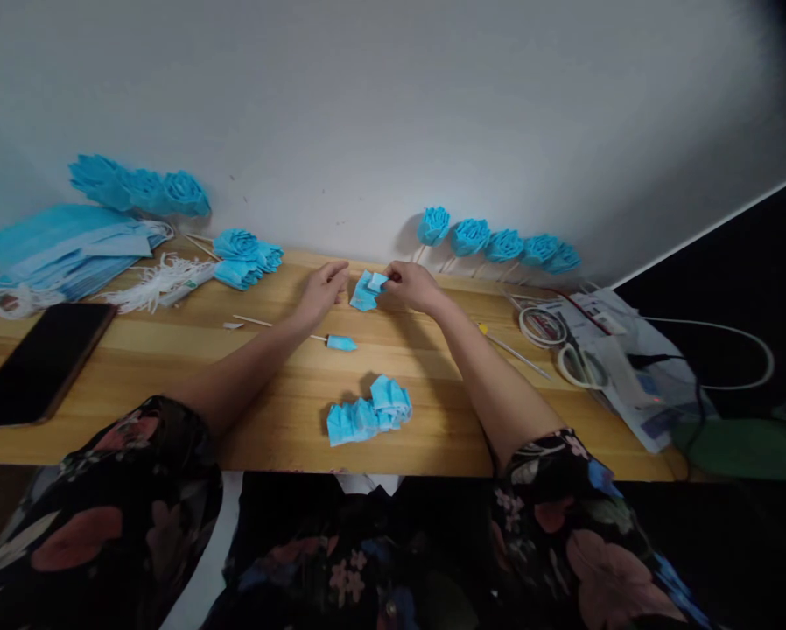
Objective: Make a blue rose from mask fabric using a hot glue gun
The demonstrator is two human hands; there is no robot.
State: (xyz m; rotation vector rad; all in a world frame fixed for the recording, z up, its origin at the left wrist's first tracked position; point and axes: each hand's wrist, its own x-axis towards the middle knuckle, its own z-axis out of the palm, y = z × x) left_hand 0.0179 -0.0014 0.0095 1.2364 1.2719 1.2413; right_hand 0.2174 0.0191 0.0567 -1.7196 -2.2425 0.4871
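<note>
Appearing toward the far side of the wooden table point(442, 437), a folded blue fabric piece point(365, 294) is pinched by the right hand point(412, 285), while the left hand point(323, 294) is held loosely parted just beside it. A pleated blue strip point(368, 415) and a blue-tipped stick point(341, 343) are laid nearer the front.

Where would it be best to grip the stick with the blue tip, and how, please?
Pinch the stick on its bare stretch beside the blue tip, probably from above, near side: it lies flat, and the left forearm crosses over it farther along.
</note>
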